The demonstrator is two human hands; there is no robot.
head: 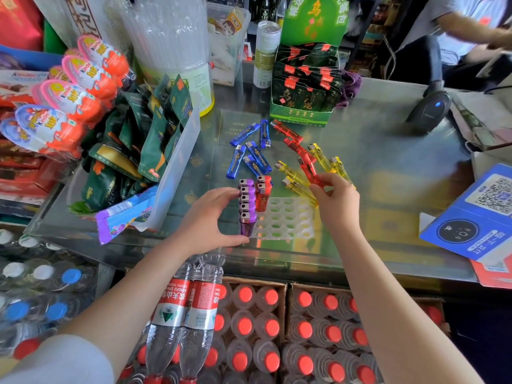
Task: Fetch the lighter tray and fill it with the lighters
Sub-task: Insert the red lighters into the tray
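Note:
A white lighter tray (pixel 288 220) with round holes sits on the glass counter near its front edge. A column of several purple lighters (pixel 248 205) stands in its left row, and two red lighters (pixel 262 192) stand beside them at the far end. My left hand (pixel 210 220) grips the tray's left side against the purple lighters. My right hand (pixel 336 194) pinches a red lighter (pixel 309 169) by its base, just above the tray's far right corner. Loose blue lighters (pixel 250 153), red lighters (pixel 288 134) and yellow lighters (pixel 324 159) lie scattered behind the tray.
A clear bin of green snack packets (pixel 144 151) stands left of the tray. A green display box (pixel 303 87) is behind the lighters, a black scanner (pixel 428 106) at the right, a blue QR sign (pixel 476 214) by the right edge. Cases of bottled water (pixel 249 328) sit below the counter.

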